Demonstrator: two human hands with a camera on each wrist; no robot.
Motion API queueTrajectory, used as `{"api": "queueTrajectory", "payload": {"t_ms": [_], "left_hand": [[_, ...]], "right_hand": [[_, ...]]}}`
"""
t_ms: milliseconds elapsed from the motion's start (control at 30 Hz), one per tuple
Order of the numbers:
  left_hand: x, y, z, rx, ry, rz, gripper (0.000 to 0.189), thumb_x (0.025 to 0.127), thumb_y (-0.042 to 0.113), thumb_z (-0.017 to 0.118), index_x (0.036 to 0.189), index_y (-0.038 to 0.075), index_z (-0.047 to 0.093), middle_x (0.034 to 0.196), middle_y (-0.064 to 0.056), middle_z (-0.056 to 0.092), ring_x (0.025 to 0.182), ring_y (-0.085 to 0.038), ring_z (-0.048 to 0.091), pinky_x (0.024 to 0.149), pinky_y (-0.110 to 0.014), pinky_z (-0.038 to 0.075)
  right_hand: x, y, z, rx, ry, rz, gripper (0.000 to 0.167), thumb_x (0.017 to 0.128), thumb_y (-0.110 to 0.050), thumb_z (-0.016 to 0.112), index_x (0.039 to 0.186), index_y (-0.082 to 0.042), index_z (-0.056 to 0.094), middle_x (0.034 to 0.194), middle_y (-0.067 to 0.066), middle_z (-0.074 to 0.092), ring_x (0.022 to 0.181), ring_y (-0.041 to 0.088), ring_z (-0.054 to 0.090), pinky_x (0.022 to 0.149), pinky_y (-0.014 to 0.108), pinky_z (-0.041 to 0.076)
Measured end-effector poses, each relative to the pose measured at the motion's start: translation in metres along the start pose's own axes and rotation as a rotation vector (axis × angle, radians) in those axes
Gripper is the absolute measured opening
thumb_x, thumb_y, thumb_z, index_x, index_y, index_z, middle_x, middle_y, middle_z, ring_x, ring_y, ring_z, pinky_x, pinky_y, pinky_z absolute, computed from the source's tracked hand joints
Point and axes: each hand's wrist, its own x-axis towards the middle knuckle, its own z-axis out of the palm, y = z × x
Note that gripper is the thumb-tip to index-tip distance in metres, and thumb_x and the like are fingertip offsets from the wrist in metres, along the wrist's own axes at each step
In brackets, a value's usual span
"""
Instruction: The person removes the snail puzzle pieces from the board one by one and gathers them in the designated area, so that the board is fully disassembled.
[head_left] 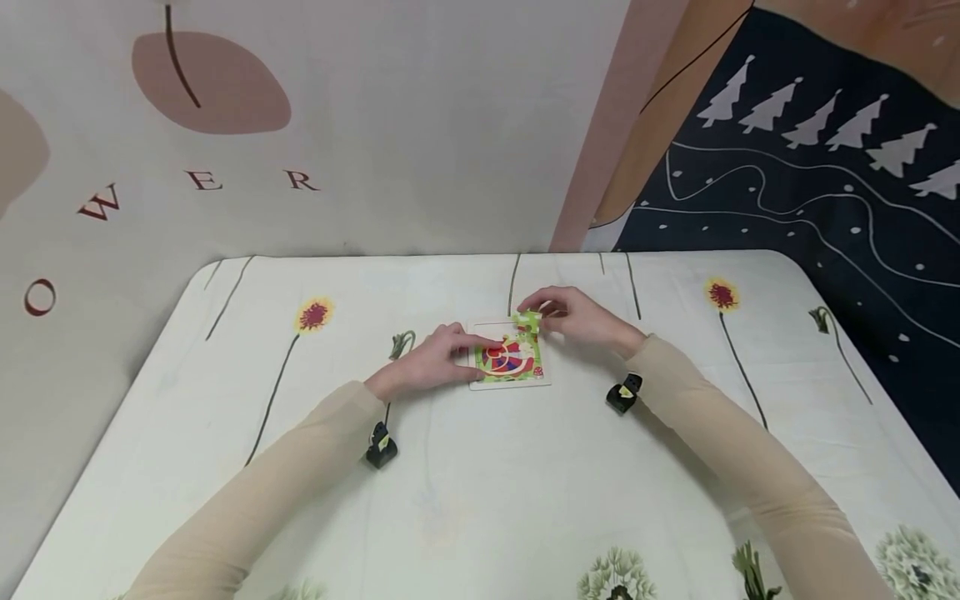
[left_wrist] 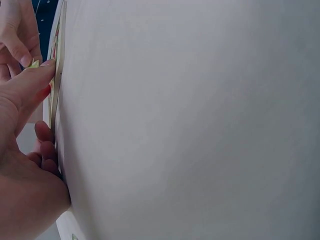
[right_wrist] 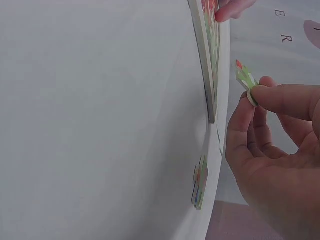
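we see the right hand (head_left: 573,318) up near the far right corner of the puzzle board (head_left: 517,386). its thumb and pointing finger are pinched on one end of a small green puzzle piece (right_wrist: 245,77). the piece is up in the air, just above that corner, and we can see a gap between it and the board. the piece is tipped, and its red tip points away from the pinching fingers, toward the left hand (head_left: 435,358). its long way seems to run mostly left to right.

the board lies flat on the white cloth (head_left: 487,500), a bit wider from left to right than from near to far. the left hand rests on its left side. that hand's thumb and pointing finger are spread apart and touch the board, and they point to the right.

near the right hand, we spot some bright bits (right_wrist: 200,184) on the cloth. we cannot tell how many there are.
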Motion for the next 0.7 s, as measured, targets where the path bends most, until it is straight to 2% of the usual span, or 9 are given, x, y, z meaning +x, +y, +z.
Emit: {"api": "queueTrajectory", "payload": {"t_ms": [233, 500, 700], "left_hand": [[0.0, -0.001, 0.001, 0.01, -0.007, 0.003, 0.05, 0.089, 0.021, 0.073, 0.138, 0.018, 0.061, 0.097, -0.007, 0.047, 0.092, -0.021, 0.035, 0.077, -0.032, 0.028], [0.001, -0.004, 0.002, 0.022, 0.001, 0.015, 0.05, 0.089, 0.02, 0.074, 0.138, 0.019, 0.062, 0.096, -0.007, 0.048, 0.091, -0.021, 0.034, 0.077, -0.031, 0.028], [0.0, -0.003, 0.002, 0.02, 0.003, 0.025, 0.05, 0.089, 0.02, 0.073, 0.138, 0.018, 0.062, 0.095, -0.007, 0.048, 0.09, -0.021, 0.033, 0.076, -0.031, 0.027]], "right_hand": [[-0.009, 0.008, -0.008, 0.005, 0.032, -0.018, 0.037, 0.094, 0.008, 0.053, 0.128, -0.001, 0.062, 0.13, 0.021, 0.061, 0.114, 0.034, 0.062, 0.1, 0.045, 0.047], [-0.019, 0.019, -0.019, 0.008, 0.086, 0.027, 0.036, 0.095, 0.003, 0.058, 0.13, -0.001, 0.062, 0.134, 0.019, 0.061, 0.113, 0.031, 0.061, 0.089, 0.021, 0.047], [-0.027, 0.022, -0.028, 0.008, 0.133, 0.074, 0.034, 0.097, -0.001, 0.055, 0.13, -0.001, 0.062, 0.136, 0.019, 0.06, 0.118, 0.03, 0.058, 0.091, 0.02, 0.045]]}}
